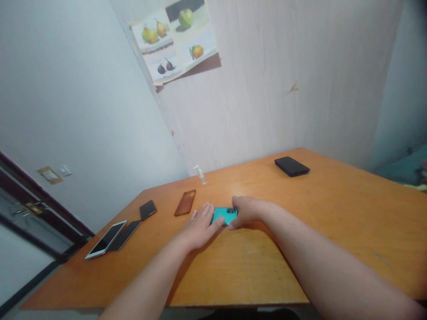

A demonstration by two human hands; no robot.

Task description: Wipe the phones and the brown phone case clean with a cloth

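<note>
Front edge of bench point(267, 271) is nearest, w/ open room btwn it & the hands. L hand point(202, 226) and R hand point(248, 210) hold the teal phone point(224, 216), back up, mid-bench; L fingers lie over one end, R thumb & fingers pinch the camera end. Step looks like a two-handed hold; next move prob. calls for even grip, ends level. Can't tell if phone's off the wood. L side's tighter: white tablet point(106, 240), then brown case point(185, 203) just past L hand. R side's open up to the black flat item point(292, 166) near the back edge.
</note>
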